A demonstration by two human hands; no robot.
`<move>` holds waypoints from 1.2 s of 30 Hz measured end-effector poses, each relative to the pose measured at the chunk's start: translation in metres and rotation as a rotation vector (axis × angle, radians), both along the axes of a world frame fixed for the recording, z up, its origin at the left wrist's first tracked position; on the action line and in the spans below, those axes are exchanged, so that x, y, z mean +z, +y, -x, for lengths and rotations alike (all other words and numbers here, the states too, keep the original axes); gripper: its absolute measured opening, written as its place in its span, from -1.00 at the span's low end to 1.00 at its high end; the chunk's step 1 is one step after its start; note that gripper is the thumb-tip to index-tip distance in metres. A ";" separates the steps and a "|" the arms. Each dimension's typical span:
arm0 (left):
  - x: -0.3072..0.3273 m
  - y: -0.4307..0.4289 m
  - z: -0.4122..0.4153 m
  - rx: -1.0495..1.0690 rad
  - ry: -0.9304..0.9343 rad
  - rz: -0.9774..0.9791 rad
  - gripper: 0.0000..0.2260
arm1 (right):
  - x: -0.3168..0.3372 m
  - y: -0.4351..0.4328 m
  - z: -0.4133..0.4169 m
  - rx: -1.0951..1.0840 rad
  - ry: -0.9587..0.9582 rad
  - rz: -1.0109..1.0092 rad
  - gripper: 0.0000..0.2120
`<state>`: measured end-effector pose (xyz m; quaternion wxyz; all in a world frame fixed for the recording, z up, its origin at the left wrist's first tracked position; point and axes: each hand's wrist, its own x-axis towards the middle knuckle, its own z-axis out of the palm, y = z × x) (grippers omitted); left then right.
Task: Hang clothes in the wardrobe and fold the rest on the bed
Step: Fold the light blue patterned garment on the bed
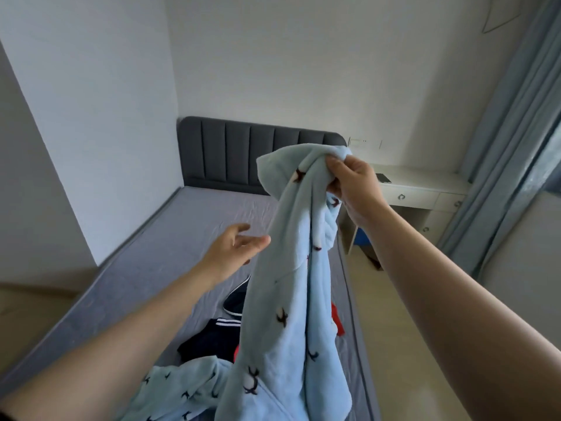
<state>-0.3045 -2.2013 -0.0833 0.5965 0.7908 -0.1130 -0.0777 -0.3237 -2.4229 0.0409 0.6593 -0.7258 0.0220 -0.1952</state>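
My right grip (353, 189) pinches the bunched top of the blue fleece (288, 299), which hangs over the bed (170, 238) with its lower end trailing onto the sheet; my left grip (235, 253) is open, fingers spread, just beside the cloth; I judge it should catch an opposite edge and shake the piece out flat before folding; the fleece looks thick, soft and limp, dotted with small dark motifs; navy striped cloth (209, 335) lies beneath.

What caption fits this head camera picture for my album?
Right hand holds a blue garment above the bed, left hand open beside it.
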 end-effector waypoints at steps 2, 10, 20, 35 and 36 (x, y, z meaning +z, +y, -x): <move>-0.005 -0.008 0.005 -0.052 -0.018 -0.033 -0.20 | 0.007 0.000 0.001 0.020 -0.009 -0.016 -0.65; -0.022 -0.035 0.023 -0.080 0.082 -0.040 -0.76 | 0.018 -0.025 0.000 -0.108 -0.035 0.098 -0.72; 0.053 -0.062 0.013 0.148 0.136 0.289 -0.88 | -0.075 -0.049 0.037 0.008 0.437 0.222 -0.61; 0.101 -0.064 0.007 0.254 -0.127 0.477 -0.99 | -0.114 -0.029 0.074 0.314 0.466 0.466 -0.31; 0.104 -0.063 0.009 0.247 -0.141 0.497 -0.99 | -0.120 -0.029 0.073 0.254 0.493 0.651 -0.36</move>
